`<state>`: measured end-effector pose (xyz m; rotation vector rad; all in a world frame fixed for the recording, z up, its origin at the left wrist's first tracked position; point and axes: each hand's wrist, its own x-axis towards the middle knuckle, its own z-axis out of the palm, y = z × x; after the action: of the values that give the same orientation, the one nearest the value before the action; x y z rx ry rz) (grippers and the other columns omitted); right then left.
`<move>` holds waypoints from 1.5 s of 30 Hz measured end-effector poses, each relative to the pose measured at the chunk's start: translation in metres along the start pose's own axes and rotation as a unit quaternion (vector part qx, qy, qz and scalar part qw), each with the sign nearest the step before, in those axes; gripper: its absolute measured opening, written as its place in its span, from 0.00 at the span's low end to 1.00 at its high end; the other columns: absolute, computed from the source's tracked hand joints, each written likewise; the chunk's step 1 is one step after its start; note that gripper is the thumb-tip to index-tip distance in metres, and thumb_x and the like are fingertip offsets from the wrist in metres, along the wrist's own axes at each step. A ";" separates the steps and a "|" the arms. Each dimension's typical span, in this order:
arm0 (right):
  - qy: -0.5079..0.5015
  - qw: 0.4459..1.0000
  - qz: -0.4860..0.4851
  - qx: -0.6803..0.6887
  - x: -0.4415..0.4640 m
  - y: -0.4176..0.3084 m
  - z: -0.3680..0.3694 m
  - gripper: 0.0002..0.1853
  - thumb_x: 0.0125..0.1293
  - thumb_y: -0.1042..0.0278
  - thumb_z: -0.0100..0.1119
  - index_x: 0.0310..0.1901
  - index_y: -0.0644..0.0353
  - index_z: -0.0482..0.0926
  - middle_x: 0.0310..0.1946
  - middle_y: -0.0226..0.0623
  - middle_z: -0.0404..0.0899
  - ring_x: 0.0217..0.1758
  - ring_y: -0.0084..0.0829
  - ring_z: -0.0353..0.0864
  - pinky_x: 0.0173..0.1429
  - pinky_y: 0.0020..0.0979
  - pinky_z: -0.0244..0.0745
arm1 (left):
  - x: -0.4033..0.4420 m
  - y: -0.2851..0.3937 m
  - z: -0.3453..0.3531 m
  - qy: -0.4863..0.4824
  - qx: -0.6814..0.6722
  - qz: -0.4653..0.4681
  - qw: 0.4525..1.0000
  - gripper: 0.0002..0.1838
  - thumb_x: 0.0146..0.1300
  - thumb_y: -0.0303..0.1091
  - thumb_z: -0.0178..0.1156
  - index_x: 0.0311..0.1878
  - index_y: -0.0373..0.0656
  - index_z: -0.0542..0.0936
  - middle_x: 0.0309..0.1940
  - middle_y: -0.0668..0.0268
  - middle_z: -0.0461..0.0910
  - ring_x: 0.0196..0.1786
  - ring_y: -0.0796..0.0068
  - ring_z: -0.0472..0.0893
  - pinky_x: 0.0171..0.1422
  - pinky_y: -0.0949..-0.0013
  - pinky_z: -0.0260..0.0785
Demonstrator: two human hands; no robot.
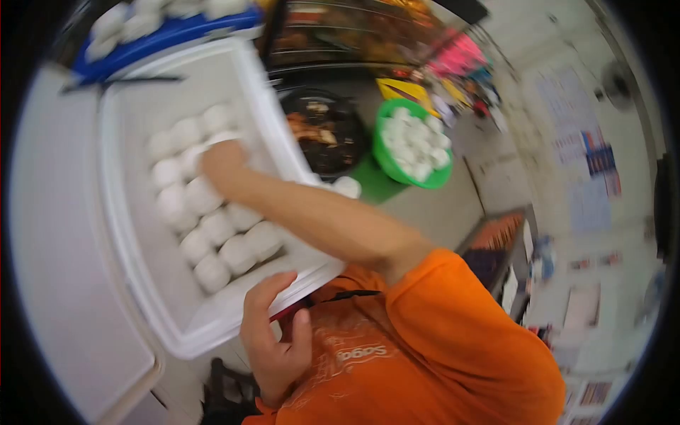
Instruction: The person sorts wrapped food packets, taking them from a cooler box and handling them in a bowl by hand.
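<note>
My right hand (225,168) reaches down into a white plastic box (255,92), its fingers curled over one of the white dough balls (212,228). Its fingertips are blurred and hidden behind the hand. Several of these round, smooth balls sit in close rows on the box floor. Just outside the near rim is my left hand (276,340), with thumb and index finger spread and nothing visible between them.
A green bowl (379,145) full of white balls stands beyond my right forearm. Next to it is a dark round pan (347,134) holding brownish pieces. More white lumps lie on a blue tray (191,32) at the upper left. A pale surface (57,234) borders the box.
</note>
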<state>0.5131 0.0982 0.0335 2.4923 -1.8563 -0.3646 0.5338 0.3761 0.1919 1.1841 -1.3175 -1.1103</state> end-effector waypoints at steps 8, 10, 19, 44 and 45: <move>0.328 0.824 0.265 0.380 -0.160 0.371 -0.016 0.11 0.59 0.71 0.59 0.42 0.66 0.80 0.32 0.49 0.84 0.33 0.43 0.85 0.40 0.38 0.78 | 0.056 0.008 0.116 -0.318 -0.021 0.066 0.946 0.18 0.55 0.26 0.66 0.51 0.39 0.79 0.43 0.59 0.85 0.44 0.56 0.83 0.50 0.62 0.75; 0.134 0.844 0.407 0.322 -0.151 0.495 0.130 0.23 0.57 0.57 0.60 0.44 0.72 0.81 0.41 0.61 0.82 0.48 0.56 0.82 0.56 0.45 0.77 | 0.071 0.012 0.163 -0.340 0.000 0.029 0.940 0.18 0.56 0.26 0.66 0.52 0.39 0.79 0.43 0.59 0.85 0.45 0.56 0.83 0.49 0.63 0.75; 0.107 0.740 0.508 0.428 -0.112 0.572 0.287 0.36 0.49 0.43 0.74 0.44 0.73 0.79 0.41 0.58 0.83 0.42 0.45 0.86 0.46 0.39 0.80 | 0.150 -0.047 0.383 -0.378 -0.043 -0.185 0.906 0.15 0.68 0.25 0.57 0.57 0.35 0.75 0.49 0.61 0.83 0.52 0.73 0.81 0.56 0.69 0.73; 0.038 0.903 0.288 0.317 -0.115 0.676 0.219 0.44 0.47 0.42 0.75 0.56 0.70 0.73 0.52 0.59 0.79 0.54 0.54 0.80 0.59 0.46 0.75 | 0.224 -0.136 0.459 -0.106 -0.370 -0.256 0.887 0.29 0.62 0.27 0.65 0.66 0.42 0.67 0.60 0.64 0.75 0.63 0.68 0.76 0.67 0.60 0.71; 0.032 0.882 0.270 0.384 -0.118 0.675 0.221 0.43 0.46 0.43 0.76 0.56 0.70 0.73 0.52 0.60 0.79 0.55 0.55 0.79 0.59 0.46 0.75 | 0.219 -0.133 0.450 -0.099 -0.383 -0.267 0.879 0.29 0.62 0.27 0.66 0.66 0.42 0.67 0.59 0.64 0.76 0.63 0.68 0.76 0.67 0.60 0.71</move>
<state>-0.1983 0.0387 -0.0597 2.0660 -2.9502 0.5712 0.0913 0.1492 0.0479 0.8360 -0.5482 -1.9631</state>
